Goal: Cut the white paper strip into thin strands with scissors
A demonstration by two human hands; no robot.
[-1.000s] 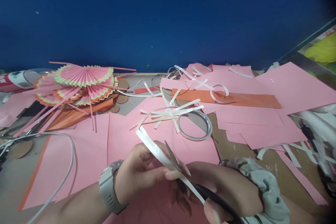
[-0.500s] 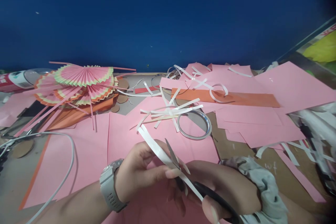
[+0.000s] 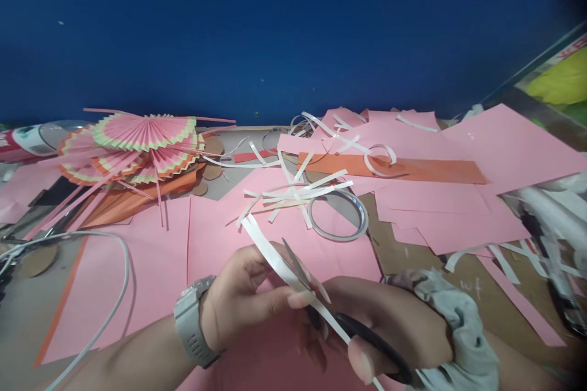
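My left hand (image 3: pixel 257 293), with a grey watch on its wrist, pinches a white paper strip (image 3: pixel 266 252) between thumb and fingers. The strip's far end is split and points up and away; its narrow near part runs down toward me on the right. My right hand (image 3: pixel 367 342) grips black-handled scissors (image 3: pixel 296 269). Their blades stand apart, close beside the strip at my left thumb. Part of the right hand's fingers is hidden below the handles. Past my hands, a pile of loose white strips (image 3: pixel 296 192) lies beside a roll of tape (image 3: pixel 339 235) on pink paper (image 3: pixel 220 232).
Pleated pink, yellow and orange paper fans (image 3: pixel 147 134) lie at the back left, near a bottle (image 3: pixel 32 140). A white cable (image 3: pixel 127 269) curves along the left. On the right are pink sheets (image 3: pixel 495 153) and an orange strip (image 3: pixel 413 170). A blue panel (image 3: pixel 275 30) closes off the back.
My hands, the strip and the scissors keep nearly the same pose. The scissors' blades have shifted very slightly up and left, and the whole view has moved a little.
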